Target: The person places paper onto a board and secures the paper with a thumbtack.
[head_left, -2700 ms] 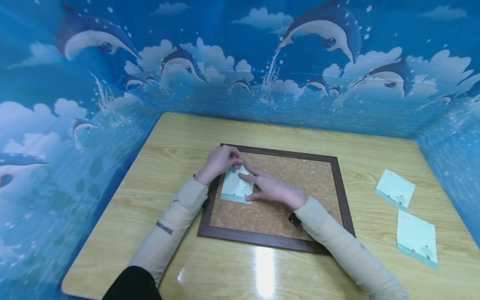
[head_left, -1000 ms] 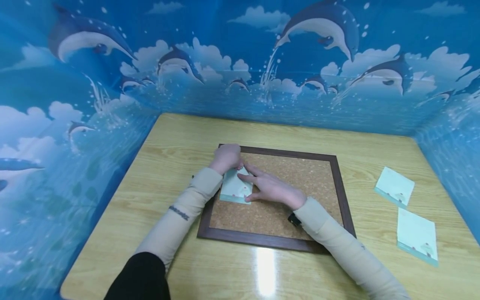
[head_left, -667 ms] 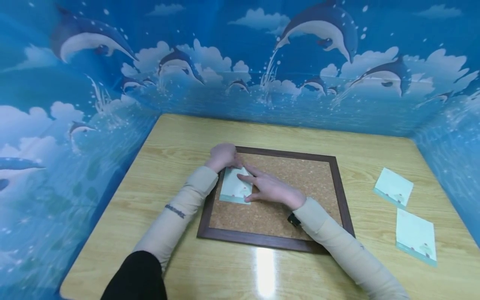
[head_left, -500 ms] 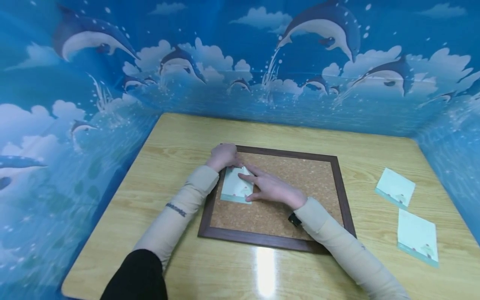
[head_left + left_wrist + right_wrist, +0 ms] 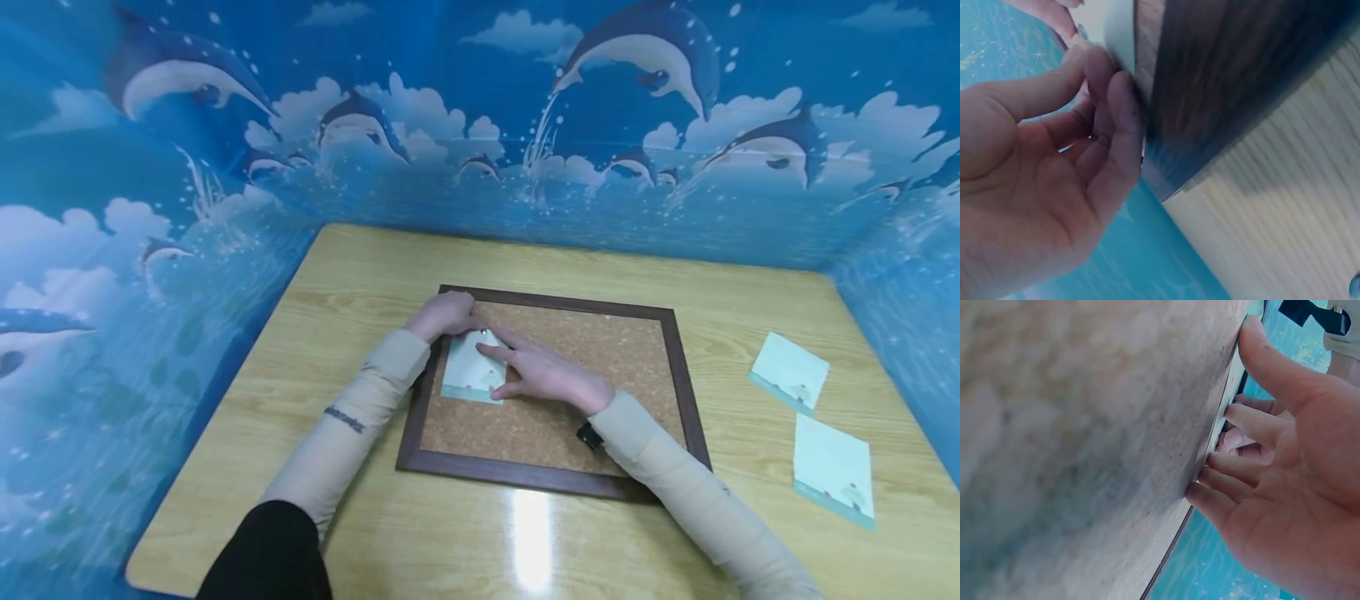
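Observation:
A pale green sheet of notepaper (image 5: 468, 371) lies on the upper left of a framed corkboard (image 5: 555, 354). A small shiny thumbtack (image 5: 483, 332) sits at the sheet's top edge. My left hand (image 5: 444, 315) is at that edge, fingertips right beside the thumbtack. In the left wrist view the left hand (image 5: 1054, 150) has loosely bent fingers, with the thumb tip close to the index finger. My right hand (image 5: 543, 373) presses the sheet's right side with spread fingers. In the right wrist view, the right hand's (image 5: 1285, 450) thumb and fingertips rest along the sheet and cork.
On the wooden table (image 5: 360, 275), two stacks of green notepaper, an upper one (image 5: 790, 372) and a lower one (image 5: 834, 468), lie to the right of the board. A dark brown frame (image 5: 525, 475) rims the cork. A blue dolphin-print backdrop (image 5: 480, 125) surrounds the table.
The left hand bore down over the sheet's top edge, then drew slightly left, and the thumbtack now shows there. The right hand has stayed in place on the sheet.

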Action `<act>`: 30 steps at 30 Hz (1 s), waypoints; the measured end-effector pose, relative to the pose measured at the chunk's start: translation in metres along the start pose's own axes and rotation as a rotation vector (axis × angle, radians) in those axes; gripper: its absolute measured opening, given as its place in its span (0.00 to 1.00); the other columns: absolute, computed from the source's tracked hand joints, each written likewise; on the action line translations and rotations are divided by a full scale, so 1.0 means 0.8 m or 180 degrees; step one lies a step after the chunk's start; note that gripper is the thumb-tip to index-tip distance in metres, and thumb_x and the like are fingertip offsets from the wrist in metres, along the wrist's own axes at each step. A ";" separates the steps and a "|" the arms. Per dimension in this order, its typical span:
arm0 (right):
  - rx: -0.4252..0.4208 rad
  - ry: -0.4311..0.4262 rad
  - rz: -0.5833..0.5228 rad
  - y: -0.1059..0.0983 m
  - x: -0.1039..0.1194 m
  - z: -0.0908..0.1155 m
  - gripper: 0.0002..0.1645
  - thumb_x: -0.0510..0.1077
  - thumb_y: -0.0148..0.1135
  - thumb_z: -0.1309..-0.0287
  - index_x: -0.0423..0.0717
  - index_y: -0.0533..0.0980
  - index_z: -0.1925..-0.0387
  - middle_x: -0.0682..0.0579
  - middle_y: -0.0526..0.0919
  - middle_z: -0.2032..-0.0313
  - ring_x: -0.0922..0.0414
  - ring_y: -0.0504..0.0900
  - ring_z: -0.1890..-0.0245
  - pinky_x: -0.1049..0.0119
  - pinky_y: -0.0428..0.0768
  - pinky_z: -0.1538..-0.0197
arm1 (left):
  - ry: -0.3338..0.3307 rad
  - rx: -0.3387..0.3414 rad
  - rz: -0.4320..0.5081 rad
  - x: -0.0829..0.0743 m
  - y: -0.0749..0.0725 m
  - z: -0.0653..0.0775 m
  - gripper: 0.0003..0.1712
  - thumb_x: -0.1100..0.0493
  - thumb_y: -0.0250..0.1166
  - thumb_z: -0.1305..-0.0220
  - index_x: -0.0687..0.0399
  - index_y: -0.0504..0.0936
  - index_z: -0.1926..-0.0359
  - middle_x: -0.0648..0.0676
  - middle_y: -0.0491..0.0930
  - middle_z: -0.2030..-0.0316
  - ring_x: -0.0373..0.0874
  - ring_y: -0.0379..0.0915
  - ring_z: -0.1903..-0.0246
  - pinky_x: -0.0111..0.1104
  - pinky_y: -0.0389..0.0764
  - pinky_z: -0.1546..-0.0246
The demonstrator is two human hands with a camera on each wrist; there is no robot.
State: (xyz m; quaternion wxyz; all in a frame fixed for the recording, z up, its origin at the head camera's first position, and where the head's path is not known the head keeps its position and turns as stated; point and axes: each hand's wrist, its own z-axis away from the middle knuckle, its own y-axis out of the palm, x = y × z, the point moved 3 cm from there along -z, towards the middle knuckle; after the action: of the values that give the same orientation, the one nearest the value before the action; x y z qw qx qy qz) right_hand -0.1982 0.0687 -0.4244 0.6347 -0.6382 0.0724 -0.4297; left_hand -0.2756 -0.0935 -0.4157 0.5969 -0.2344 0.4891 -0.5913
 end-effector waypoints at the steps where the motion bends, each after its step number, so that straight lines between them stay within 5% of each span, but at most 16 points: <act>1: -0.0001 0.0022 -0.0016 -0.001 -0.001 0.000 0.48 0.55 0.69 0.38 0.48 0.59 0.23 0.37 0.43 0.21 0.38 0.54 0.24 0.43 0.64 0.27 | 0.0059 0.0002 -0.0037 -0.001 0.000 0.001 0.18 0.55 0.59 0.25 0.53 0.76 0.75 0.49 0.75 0.79 0.41 0.68 0.78 0.31 0.72 0.71; 5: -0.0098 0.0008 0.0013 -0.003 -0.005 0.003 0.46 0.54 0.71 0.40 0.48 0.63 0.25 0.37 0.47 0.21 0.38 0.62 0.27 0.44 0.68 0.29 | 0.0211 0.0002 -0.0154 -0.008 0.000 0.007 0.06 0.57 0.66 0.32 0.56 0.82 0.59 0.52 0.82 0.60 0.44 0.75 0.62 0.35 0.78 0.56; 9: -0.0421 -0.0074 0.0050 -0.010 -0.007 0.013 0.38 0.49 0.73 0.42 0.45 0.72 0.31 0.36 0.61 0.25 0.39 0.74 0.35 0.46 0.75 0.35 | 0.0295 -0.0060 -0.0179 -0.012 0.006 0.020 0.21 0.51 0.72 0.36 0.58 0.79 0.49 0.55 0.81 0.50 0.49 0.76 0.51 0.40 0.79 0.47; 15: -0.1179 -0.0007 0.0114 -0.047 -0.018 0.054 0.21 0.42 0.70 0.38 0.43 0.81 0.44 0.43 0.84 0.44 0.46 0.85 0.49 0.51 0.84 0.45 | 0.0370 -0.0390 -0.0348 -0.012 0.018 0.059 0.27 0.48 0.69 0.33 0.63 0.77 0.43 0.60 0.80 0.49 0.53 0.78 0.49 0.44 0.81 0.48; 20: -0.1819 0.0433 0.0269 -0.086 -0.045 0.120 0.12 0.41 0.67 0.34 0.47 0.84 0.50 0.48 0.87 0.54 0.50 0.85 0.63 0.53 0.84 0.61 | 0.0548 -0.0585 -0.0537 -0.010 0.030 0.094 0.31 0.47 0.66 0.30 0.66 0.76 0.38 0.66 0.78 0.45 0.57 0.77 0.46 0.46 0.82 0.46; 25: -0.2310 0.0870 0.0411 -0.104 -0.096 0.207 0.11 0.40 0.66 0.34 0.43 0.84 0.51 0.42 0.86 0.57 0.45 0.84 0.66 0.48 0.84 0.64 | 0.0687 -0.0610 -0.0475 -0.008 0.047 0.121 0.35 0.47 0.66 0.31 0.65 0.73 0.33 0.70 0.71 0.35 0.65 0.66 0.34 0.53 0.71 0.34; 30: -0.2202 0.1545 0.0410 -0.096 -0.164 0.301 0.17 0.40 0.64 0.32 0.37 0.79 0.45 0.29 0.79 0.46 0.33 0.82 0.56 0.36 0.80 0.59 | 0.0861 -0.0586 -0.0377 -0.010 0.063 0.141 0.38 0.49 0.65 0.29 0.64 0.66 0.27 0.72 0.58 0.27 0.69 0.55 0.28 0.57 0.60 0.28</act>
State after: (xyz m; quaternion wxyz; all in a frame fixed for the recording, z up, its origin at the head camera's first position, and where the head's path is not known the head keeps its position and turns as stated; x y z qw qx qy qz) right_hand -0.1603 0.3462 -0.3750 0.3733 -0.6881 0.3992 -0.4773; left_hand -0.1528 -0.1098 -0.4097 0.4657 -0.2349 0.6024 -0.6042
